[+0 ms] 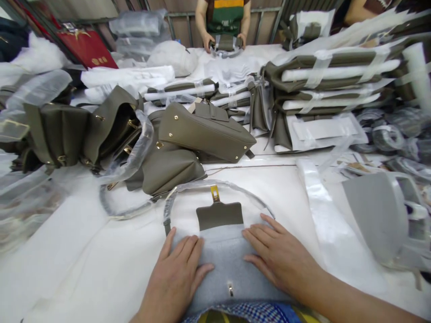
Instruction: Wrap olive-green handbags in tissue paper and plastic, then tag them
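Grey-blue bag (224, 251) lies beneath two spread hands

The bag is at the near edge of the white desk (111, 264), right in front of the wearer. The left hand (175, 269) rests palm down on its left side, fingers extended and closed on nothing, the outermost one beside the lower end of the plastic-wrapped strap (235, 184). The right hand (274, 253) is likewise unclenched, laid on the right side with its fingertips near the far edge. Between the hands, an olive tab (219, 215) with a gold clasp (214, 194) extends from the far edge, and the strap arches beyond it. A small metal fitting (230, 290) shows on the near part of the grey-blue surface.

Farther back, olive handbags (205, 130) lie heaped to the left and centre. To the right are a stack of taped bags (336, 72), a strip of translucent plastic (318, 206) and a flat grey piece (373, 215). Across the desk, a co-worker (229, 18) holds an olive item (227, 42) in both hands.
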Available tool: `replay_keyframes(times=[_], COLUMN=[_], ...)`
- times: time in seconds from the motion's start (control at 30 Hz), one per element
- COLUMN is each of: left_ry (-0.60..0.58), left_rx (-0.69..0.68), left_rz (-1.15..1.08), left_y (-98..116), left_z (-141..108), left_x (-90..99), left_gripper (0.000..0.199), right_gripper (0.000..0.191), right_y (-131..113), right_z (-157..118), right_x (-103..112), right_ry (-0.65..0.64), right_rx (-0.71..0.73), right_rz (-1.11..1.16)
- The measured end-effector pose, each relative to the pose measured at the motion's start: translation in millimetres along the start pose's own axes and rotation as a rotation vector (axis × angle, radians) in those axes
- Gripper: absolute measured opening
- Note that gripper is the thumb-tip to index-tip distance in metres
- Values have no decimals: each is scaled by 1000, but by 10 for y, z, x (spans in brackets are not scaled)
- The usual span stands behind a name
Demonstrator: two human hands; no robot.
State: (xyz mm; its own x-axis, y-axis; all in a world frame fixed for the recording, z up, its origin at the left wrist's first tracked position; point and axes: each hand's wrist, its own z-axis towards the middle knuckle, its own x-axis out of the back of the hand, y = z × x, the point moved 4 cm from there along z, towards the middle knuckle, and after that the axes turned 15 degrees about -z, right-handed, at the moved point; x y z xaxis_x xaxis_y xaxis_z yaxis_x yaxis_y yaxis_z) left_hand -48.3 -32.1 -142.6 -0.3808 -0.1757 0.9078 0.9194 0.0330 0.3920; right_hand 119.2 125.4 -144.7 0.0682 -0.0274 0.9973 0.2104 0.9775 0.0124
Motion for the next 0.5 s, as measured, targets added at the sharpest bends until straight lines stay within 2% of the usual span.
replay_keyframes(times=[0.13,0.23,0.37,0.5], left_ry=[-133,-215,-150,-217], left_rx=[36,92,59,91], left_rz=[-81,-127,-147,-153], left_y=[-31,-40,-51,-185], left_z=[30,41,2,-117], left_x=[61,106,96,-107], left_gripper=[38,33,28,24], right_gripper=[26,25,21,23], right_y=[45,57,26,-21], right_z=[109,150,135,85], right_x=[97,177,161,-99], right_ry=[-170,-250,-235,-170], right_rx=[43,77,67,70], right_rz=[27,56,64,-25])
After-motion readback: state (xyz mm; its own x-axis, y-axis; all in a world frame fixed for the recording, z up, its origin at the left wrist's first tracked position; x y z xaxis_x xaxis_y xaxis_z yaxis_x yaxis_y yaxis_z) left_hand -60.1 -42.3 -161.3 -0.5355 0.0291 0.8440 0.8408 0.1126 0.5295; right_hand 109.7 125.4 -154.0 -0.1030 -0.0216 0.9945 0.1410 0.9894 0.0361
